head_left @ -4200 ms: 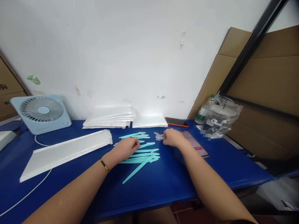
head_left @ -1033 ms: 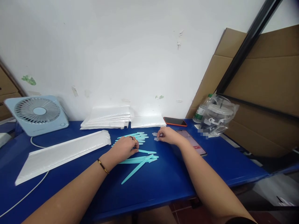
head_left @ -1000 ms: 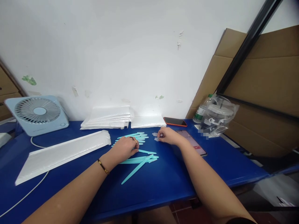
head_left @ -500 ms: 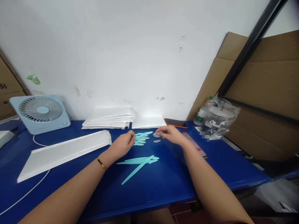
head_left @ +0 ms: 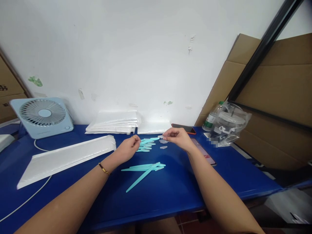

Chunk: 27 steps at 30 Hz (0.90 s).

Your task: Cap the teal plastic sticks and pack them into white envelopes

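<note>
My left hand (head_left: 129, 148) pinches a turquoise eyebrow razor (head_left: 151, 140), whose head points right toward my other hand. Beneath it several more turquoise razors (head_left: 146, 148) lie side by side, partly hidden by my fingers. My right hand (head_left: 177, 137) is closed in a pinch on a small clear plastic blade cap (head_left: 161, 136), close to the tip of the held razor. Several loose clear caps (head_left: 163, 148) rest on the blue table just below those fingertips. Nearer me, a small crossed pile of turquoise razors (head_left: 145, 169) lies on the table.
White padded mailers (head_left: 112, 122) are stacked against the wall, and one long mailer (head_left: 70, 159) lies at left. A blue fan (head_left: 44, 115) stands far left. Two phones, an orange-edged one (head_left: 184, 127) and another (head_left: 204, 152), a bottle (head_left: 211, 120) and a bagged cup (head_left: 229, 125) sit right.
My right hand has lifted slightly from the loose caps with a cap in its fingertips. My left hand has shifted a little left and up, still with the razor.
</note>
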### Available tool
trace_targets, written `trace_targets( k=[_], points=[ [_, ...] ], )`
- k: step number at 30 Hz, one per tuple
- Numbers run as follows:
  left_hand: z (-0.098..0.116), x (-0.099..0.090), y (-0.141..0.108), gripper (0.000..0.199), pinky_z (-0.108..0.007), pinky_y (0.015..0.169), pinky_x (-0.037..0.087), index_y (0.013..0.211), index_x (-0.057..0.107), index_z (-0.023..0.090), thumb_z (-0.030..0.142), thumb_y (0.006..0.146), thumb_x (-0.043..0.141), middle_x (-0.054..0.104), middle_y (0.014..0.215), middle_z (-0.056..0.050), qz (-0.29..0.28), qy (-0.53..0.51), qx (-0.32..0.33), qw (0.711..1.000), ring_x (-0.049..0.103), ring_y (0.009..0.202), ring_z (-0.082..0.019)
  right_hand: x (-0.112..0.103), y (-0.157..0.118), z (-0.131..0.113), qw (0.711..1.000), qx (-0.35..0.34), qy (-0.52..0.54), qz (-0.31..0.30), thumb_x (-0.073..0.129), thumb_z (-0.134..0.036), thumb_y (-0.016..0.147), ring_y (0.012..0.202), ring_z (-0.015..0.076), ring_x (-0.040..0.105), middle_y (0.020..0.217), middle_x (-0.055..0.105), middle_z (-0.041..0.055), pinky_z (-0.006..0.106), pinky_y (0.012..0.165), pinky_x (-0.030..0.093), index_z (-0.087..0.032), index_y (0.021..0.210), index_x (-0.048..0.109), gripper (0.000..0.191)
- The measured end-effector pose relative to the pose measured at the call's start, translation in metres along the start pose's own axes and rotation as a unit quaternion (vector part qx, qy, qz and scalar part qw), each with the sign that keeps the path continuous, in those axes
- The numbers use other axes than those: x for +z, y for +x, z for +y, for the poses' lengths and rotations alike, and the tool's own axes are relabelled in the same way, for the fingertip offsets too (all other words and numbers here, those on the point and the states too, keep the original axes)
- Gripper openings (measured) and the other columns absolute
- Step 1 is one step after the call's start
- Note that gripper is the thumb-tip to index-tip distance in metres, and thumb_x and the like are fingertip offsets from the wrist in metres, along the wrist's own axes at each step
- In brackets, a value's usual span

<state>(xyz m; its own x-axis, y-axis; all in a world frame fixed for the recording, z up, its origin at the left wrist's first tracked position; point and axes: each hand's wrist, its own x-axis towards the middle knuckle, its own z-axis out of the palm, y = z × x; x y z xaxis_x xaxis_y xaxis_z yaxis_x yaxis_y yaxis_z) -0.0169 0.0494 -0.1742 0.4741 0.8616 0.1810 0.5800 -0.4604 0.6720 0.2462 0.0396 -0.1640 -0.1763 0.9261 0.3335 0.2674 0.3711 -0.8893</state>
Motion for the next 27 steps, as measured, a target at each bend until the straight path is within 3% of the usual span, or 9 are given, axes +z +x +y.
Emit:
trace_targets(
  k=[9,15,19,22,24,27],
  points=[
    [-0.002,0.001,0.001,0.022,-0.025,0.056,0.034,0.079,0.046,0.02,0.037,0.085,0.033,0.048,0.066,0.003,-0.017,-0.005,0.003,1.0,0.042,0.06,-0.013,0.015,0.001,0.0,1.0,0.007,0.002,-0.024,0.076,-0.035,0.058,0.06,0.0127,0.058,0.066,0.064,0.003,0.024,0.055,0.047,-0.014,0.076,0.068,0.029],
    [-0.001,0.0,0.001,0.025,-0.025,0.057,0.035,0.077,0.045,0.021,0.038,0.088,0.031,0.051,0.065,0.003,-0.028,0.024,0.019,0.999,0.046,0.06,-0.013,0.029,0.004,0.013,0.999,0.0,-0.025,-0.035,0.073,-0.036,0.062,0.062,0.0129,0.058,0.074,0.066,0.0042,0.024,0.056,0.046,-0.015,0.081,0.068,0.029],
    [-0.009,-0.001,0.004,0.023,-0.029,0.064,0.038,0.084,0.05,0.021,0.035,0.087,0.032,0.057,0.073,-0.001,0.025,0.119,0.016,0.992,0.053,0.069,-0.018,0.019,0.005,0.019,0.984,-0.047,-0.169,-0.022,0.069,-0.027,0.068,0.069,0.0116,0.058,0.091,0.063,0.0054,0.024,0.063,0.046,-0.016,0.083,0.068,0.019],
    [-0.007,-0.001,0.004,0.022,-0.033,0.077,0.039,0.094,0.053,0.02,0.034,0.083,0.042,0.059,0.095,-0.006,0.067,0.167,0.037,0.983,0.053,0.091,-0.022,0.004,0.004,0.021,0.946,-0.039,-0.319,-0.052,0.066,-0.018,0.068,0.068,0.0119,0.056,0.086,0.064,0.0042,0.024,0.065,0.043,-0.018,0.082,0.069,0.014],
    [0.001,-0.002,-0.002,0.026,-0.031,0.075,0.04,0.096,0.055,0.02,0.039,0.08,0.047,0.06,0.095,-0.005,0.027,0.155,0.048,0.986,0.054,0.089,-0.021,-0.003,0.003,0.023,0.919,-0.02,-0.381,-0.099,0.066,-0.015,0.066,0.068,0.0132,0.057,0.082,0.065,0.0038,0.023,0.064,0.041,-0.018,0.084,0.069,0.019],
    [0.018,0.0,-0.015,0.032,-0.025,0.058,0.038,0.09,0.058,0.022,0.05,0.074,0.054,0.06,0.079,0.0,-0.141,0.122,0.067,0.98,0.054,0.068,-0.016,-0.006,0.003,0.026,0.898,-0.007,-0.418,-0.137,0.061,-0.011,0.067,0.067,0.0139,0.058,0.077,0.067,0.004,0.022,0.063,0.04,-0.017,0.079,0.069,0.015]
  ],
)
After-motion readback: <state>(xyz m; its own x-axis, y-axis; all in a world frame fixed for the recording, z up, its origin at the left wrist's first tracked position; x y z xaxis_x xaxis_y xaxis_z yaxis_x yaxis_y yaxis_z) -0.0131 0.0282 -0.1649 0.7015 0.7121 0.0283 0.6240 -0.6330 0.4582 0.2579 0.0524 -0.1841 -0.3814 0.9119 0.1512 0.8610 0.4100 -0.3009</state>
